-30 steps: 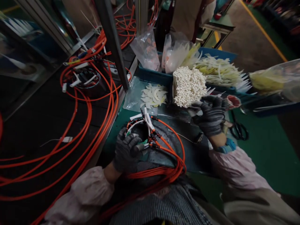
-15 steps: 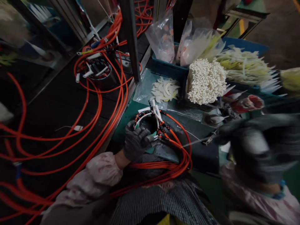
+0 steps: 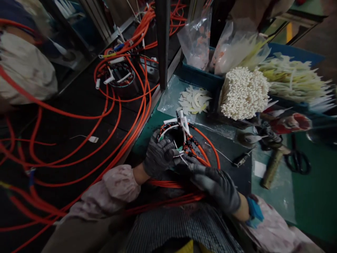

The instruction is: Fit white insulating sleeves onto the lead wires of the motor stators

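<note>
A round wound coil part with white sleeves and black-and-orange leads lies on the bench in front of me. My left hand, in a dark grey glove, is closed on the near left edge of this part. My right hand, gloved too, reaches in from the right at the near side of the part. A thin whitish strip shows at its fingertips, its fingers pressed together around it. Orange cables run from the part and loop back under both hands.
At the left, a second wound part sits among many orange cables. Beyond the bench part are curved white pieces and a bundle of white sticks. Scissors and a hammer lie at right. Another person's sleeve shows at far left.
My right hand has moved left from the right side of the bench to the coil part, uncovering the scissors and hammer. My left hand stays on the part. A person's sleeve has appeared at left.
</note>
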Available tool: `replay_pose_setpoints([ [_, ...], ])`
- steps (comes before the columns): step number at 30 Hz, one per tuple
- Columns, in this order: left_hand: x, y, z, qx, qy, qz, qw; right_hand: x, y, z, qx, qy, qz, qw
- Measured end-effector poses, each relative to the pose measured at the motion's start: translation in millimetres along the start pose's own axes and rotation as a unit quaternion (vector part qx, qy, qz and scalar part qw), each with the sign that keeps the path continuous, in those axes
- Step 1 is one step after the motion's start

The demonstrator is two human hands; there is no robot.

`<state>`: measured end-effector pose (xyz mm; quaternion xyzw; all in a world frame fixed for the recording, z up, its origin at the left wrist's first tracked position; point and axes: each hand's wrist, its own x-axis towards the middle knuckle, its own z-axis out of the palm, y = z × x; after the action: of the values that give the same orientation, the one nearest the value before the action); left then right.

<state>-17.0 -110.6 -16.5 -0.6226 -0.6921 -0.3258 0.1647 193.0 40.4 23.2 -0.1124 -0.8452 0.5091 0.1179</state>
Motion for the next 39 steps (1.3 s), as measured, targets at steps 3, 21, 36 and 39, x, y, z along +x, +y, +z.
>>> replay_pose_setpoints([
  [3, 0, 0, -1.8, -0.035, -0.003, -0.003, 0.999, 42, -1, -2, -0.154, 0.052, -0.092, 0.982],
  [21, -1, -5, 0.9, -0.062, -0.001, 0.002, 0.998, 111, -22, -23, 0.099, -0.152, -0.024, 0.983],
  [36, -3, -6, 4.7, -0.094, -0.021, -0.017, 0.995, 103, -9, -15, 0.066, -0.050, -0.031, 0.996],
  [39, -4, -6, 4.7, -0.081, -0.025, -0.023, 0.996, 102, -5, -17, 0.044, -0.053, -0.050, 0.996],
])
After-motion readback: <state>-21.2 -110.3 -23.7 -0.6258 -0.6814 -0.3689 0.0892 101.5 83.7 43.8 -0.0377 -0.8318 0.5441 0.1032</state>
